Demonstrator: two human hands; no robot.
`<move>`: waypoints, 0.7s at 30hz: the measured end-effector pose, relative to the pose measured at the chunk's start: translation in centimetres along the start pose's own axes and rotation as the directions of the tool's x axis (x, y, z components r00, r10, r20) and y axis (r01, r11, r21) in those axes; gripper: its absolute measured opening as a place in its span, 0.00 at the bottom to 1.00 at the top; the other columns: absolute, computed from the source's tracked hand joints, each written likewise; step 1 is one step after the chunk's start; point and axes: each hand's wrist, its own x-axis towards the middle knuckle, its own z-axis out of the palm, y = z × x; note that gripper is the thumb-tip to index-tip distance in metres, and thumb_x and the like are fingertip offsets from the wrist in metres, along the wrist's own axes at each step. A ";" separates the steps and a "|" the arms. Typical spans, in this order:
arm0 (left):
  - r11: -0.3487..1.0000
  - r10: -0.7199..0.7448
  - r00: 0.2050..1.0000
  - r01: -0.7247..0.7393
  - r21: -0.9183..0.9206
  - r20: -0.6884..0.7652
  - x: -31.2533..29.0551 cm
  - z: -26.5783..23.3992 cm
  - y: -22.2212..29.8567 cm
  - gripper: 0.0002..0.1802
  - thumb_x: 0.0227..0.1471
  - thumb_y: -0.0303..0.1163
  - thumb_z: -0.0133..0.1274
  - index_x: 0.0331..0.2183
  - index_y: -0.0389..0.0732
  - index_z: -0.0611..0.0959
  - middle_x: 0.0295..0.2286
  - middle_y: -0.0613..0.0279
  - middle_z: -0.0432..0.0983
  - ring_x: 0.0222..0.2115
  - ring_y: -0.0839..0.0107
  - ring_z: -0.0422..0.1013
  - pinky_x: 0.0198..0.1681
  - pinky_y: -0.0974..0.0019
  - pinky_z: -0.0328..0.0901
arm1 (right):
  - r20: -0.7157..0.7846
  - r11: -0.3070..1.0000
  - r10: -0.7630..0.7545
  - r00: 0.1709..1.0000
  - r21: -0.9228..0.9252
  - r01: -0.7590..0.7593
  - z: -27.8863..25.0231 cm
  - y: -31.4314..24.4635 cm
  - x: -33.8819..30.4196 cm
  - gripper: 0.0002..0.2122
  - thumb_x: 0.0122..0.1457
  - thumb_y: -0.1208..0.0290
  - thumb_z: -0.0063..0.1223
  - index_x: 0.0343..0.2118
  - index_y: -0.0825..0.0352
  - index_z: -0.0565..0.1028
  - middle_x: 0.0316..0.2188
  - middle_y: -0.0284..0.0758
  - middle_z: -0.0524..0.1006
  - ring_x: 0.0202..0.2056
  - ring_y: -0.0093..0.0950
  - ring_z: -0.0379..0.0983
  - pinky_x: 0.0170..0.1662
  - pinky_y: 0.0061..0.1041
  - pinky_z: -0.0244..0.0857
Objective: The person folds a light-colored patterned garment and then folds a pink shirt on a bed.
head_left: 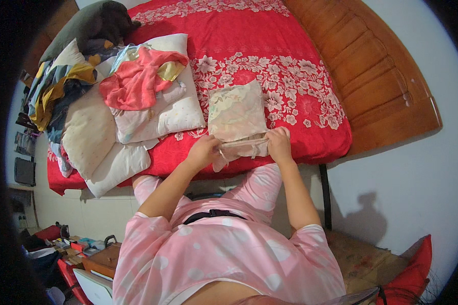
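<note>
A squarish cream cloth piece (pixel 237 113) with a faint print lies on the red bed, near its front edge. It looks like a small pillowcase or cloth bag; which of these I cannot tell. Its near edge is a folded, gathered strip (pixel 244 148), drawn between my two hands. My left hand (pixel 204 151) is closed on the strip's left end, where a loose flap hangs down. At the right end, my right hand (pixel 279 145) pinches the fabric between thumb and fingers.
White pillows (pixel 180 109) are heaped on the bed's left, topped by a coral garment (pixel 137 81) and other clothes. A dark grey bulky shape (pixel 89 30) lies beyond them. The red floral bedspread (pixel 290 109) meets a wooden headboard (pixel 376 76) on the right.
</note>
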 end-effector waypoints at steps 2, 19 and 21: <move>0.994 -0.085 0.991 0.077 -0.075 -0.104 -0.6 -0.8 -0.5 0.13 0.35 0.26 0.57 0.30 0.39 0.77 0.27 0.56 0.69 0.32 0.56 0.66 0.36 0.60 0.63 | -0.152 0.990 -0.067 0.986 0.109 0.084 -0.2 -0.8 0.9 0.06 0.44 0.79 0.45 0.25 0.65 0.73 0.26 0.36 0.72 0.36 0.34 0.67 0.43 0.35 0.57; 0.140 -0.643 0.712 0.472 -0.871 0.282 2.0 6.9 -5.8 0.17 0.51 0.30 0.48 0.44 0.38 0.71 0.35 0.59 0.72 0.35 0.69 0.70 0.37 0.68 0.65 | 0.385 0.519 0.598 0.702 0.481 -0.706 9.0 0.2 -3.0 0.18 0.54 0.65 0.46 0.45 0.70 0.65 0.42 0.51 0.71 0.45 0.44 0.67 0.47 0.34 0.60; 0.189 -0.612 0.774 0.343 -0.920 0.162 4.9 5.9 -2.1 0.17 0.49 0.27 0.48 0.43 0.37 0.72 0.34 0.59 0.73 0.33 0.69 0.71 0.36 0.68 0.66 | 0.245 0.638 0.569 0.785 0.470 -0.610 9.9 0.2 -3.5 0.19 0.54 0.63 0.46 0.46 0.71 0.65 0.38 0.50 0.73 0.42 0.45 0.69 0.44 0.35 0.61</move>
